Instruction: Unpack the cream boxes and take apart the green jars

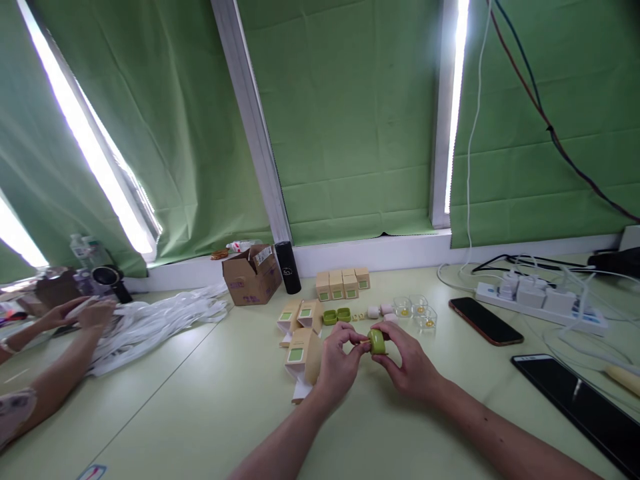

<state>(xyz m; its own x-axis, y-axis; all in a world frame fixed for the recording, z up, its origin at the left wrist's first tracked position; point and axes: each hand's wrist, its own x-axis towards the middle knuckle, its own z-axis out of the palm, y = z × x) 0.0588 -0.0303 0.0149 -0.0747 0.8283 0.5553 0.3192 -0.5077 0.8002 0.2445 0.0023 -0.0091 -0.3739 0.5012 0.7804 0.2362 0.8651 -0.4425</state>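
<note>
Glaring window gaps (455, 107), wide-angle edge distortion

The small case (378, 342) is bright green, and so are the two open trays (329, 318). The little boxes (336, 284) are light brown with green squares. The table (190, 407) is pale green, the curtains (345, 120) darker green, the tall bottle (288, 268) black with a white mark, the long strips (163, 327) white.

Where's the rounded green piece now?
In the head view, right of centre: the green piece is held by the right hand, with the left hand at its left.
</note>
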